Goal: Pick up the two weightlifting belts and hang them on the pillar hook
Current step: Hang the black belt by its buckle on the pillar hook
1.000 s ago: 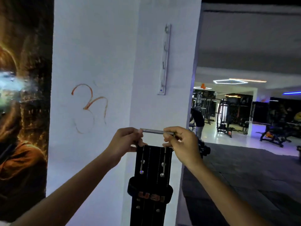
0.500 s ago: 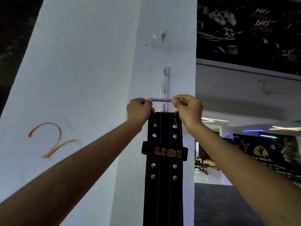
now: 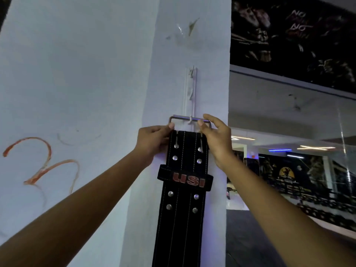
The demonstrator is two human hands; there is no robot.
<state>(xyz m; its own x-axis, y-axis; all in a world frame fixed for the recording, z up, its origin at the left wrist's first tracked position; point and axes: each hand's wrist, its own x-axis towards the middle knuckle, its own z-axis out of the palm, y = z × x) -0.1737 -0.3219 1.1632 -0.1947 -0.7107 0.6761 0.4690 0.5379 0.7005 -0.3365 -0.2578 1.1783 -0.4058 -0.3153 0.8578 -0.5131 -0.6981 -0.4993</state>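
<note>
A black leather weightlifting belt (image 3: 183, 209) with red "USI" lettering hangs straight down against the white pillar (image 3: 173, 45). Its metal buckle bar (image 3: 181, 118) rests across a small hook (image 3: 190, 120) at the bottom of a vertical white hook rail (image 3: 190, 89). My left hand (image 3: 154, 141) grips the belt's top left corner by the buckle. My right hand (image 3: 215, 137) pinches the buckle's right end with loosened fingers. Only one belt is in view.
The pillar's left face carries an orange painted mark (image 3: 42, 164). To the right, a dark wall poster (image 3: 292, 39) hangs above a glass partition (image 3: 308, 170) showing the gym floor and ceiling lights.
Both hands lifted the belt up the pillar to the rail. The buckle bar now sits over the lowest hook, and my right fingers have loosened.
</note>
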